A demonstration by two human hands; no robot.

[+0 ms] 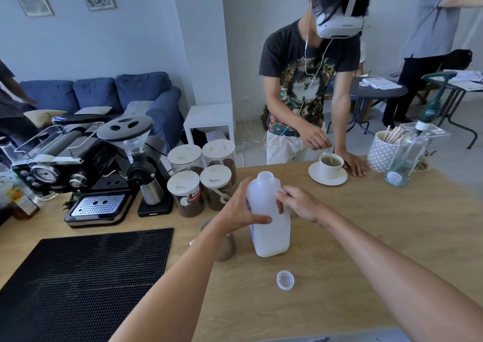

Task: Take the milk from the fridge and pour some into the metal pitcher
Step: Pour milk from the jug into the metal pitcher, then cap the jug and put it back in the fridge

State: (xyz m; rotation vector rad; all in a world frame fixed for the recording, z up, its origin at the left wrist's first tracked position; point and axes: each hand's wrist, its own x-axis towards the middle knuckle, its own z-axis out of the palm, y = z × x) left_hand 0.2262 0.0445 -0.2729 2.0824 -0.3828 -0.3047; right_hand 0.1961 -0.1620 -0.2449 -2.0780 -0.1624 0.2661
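Observation:
A white plastic milk jug (269, 226) stands upright on the wooden table (366, 237), its mouth uncapped. My left hand (239, 208) wraps the jug's left side, thumb across the front. My right hand (298, 203) grips the handle on its right side. The jug's cap (285, 279) lies upside down on the table in front of the jug. A metal pitcher (226, 247) stands just left of the jug, mostly hidden behind my left forearm.
An espresso machine (78, 174), a grinder (141, 164) and several lidded coffee jars (201, 179) line the table's left. A black bar mat (78, 284) lies at front left. Across the table a person in a headset stirs a cup (330, 169). A glass bottle (405, 158) stands at right.

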